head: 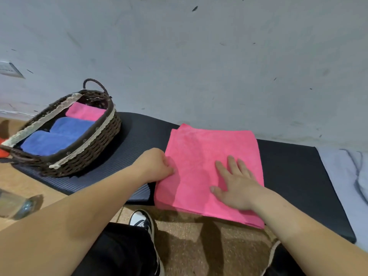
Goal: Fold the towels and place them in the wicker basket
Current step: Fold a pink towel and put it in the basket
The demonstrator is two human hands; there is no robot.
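A pink towel (207,156), folded into a flat rectangle, lies on a black mat (294,176) with its near edge hanging over the mat's front. My left hand (157,165) pinches the towel's left edge with curled fingers. My right hand (237,184) lies flat on the towel's right half, fingers spread. To the left, the dark wicker basket (99,140) with a lace-trimmed rim holds two folded blue towels (49,141) and a folded pink towel (85,112) at its far end.
A grey wall (199,56) rises right behind the mat. A light sheet (346,176) lies to the right. A clear bottle (16,206) rests on the wood floor at the left. My shoe (142,222) and dark trousers sit below the mat's front edge.
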